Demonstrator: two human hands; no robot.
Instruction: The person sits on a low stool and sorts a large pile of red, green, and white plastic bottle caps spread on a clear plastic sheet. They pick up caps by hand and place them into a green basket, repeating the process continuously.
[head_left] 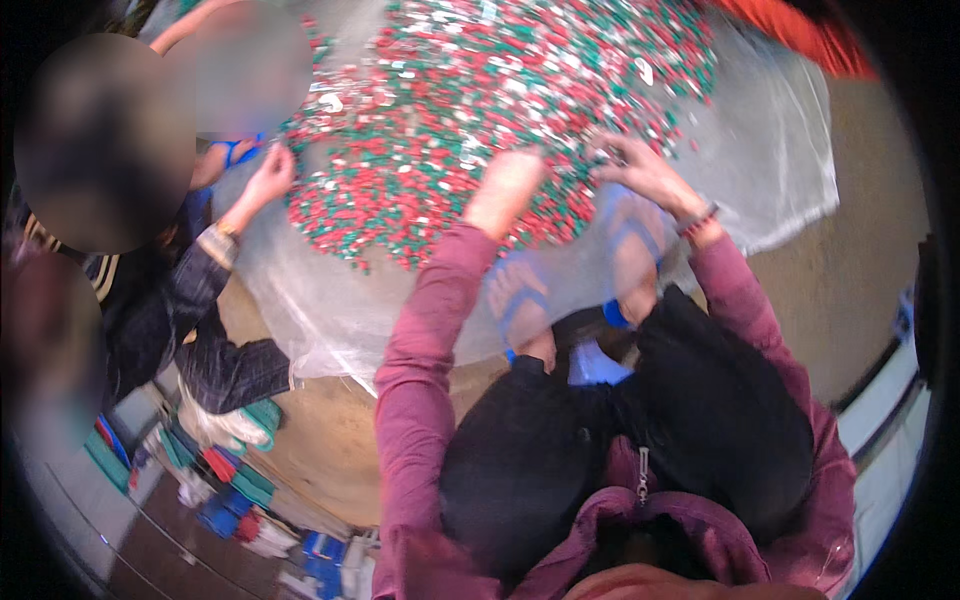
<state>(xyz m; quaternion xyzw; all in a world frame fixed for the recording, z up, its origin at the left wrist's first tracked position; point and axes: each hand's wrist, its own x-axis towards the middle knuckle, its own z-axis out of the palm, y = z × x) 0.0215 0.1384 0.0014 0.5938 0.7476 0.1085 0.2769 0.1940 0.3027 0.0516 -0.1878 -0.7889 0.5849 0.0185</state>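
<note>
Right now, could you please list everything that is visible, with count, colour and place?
Small pieces: uncountable; red, green, white; spread on sheet
Plastic sheet: one, translucent, on floor
Floor: one, brownish, around sheet
Co-workers: at least two, nearest in dark clothes, left
Orange fabric: one, orange, top right
Assorted items: several; blue, green, red, white; lower left
Pale-blue object, kind unclear: one, between knees
Sandals: two, blue, on feet
Trousers: one pair, black, lower centre
Sleeves: two, maroon, on arms
Bracelet: one, reddish, right wrist
Left hand: one, blurred, over pieces
Right hand: one, fingers curled, by pieces' right edge
</note>
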